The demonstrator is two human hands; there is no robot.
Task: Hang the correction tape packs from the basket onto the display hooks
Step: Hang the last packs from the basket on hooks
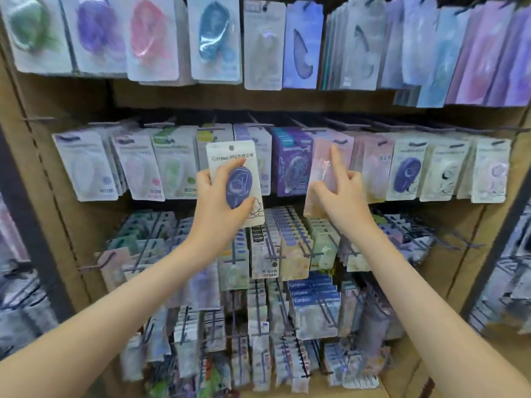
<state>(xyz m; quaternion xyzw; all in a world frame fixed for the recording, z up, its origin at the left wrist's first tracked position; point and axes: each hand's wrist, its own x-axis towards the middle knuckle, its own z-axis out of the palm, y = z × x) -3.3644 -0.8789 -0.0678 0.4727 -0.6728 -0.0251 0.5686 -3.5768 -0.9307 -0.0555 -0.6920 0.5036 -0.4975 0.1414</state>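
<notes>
Two hands are raised before the middle row of display hooks. At centre, the left hand grips a white Campus correction tape pack, which stands upright. At 3 o'clock of it, the right hand pinches a pink pack, its index finger pointing to 12 o'clock. Whether the pink pack hangs on a hook I cannot tell.

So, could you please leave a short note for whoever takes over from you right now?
Left hand grips a white pack with a blue tape, held up before the middle row, not hung.
Right hand pinches a pink pack in that row, index finger straight up along it; hooked or not, unclear.
Basket not in view.
To do: hang the white pack, perhaps by the similar blue packs further right.
</notes>
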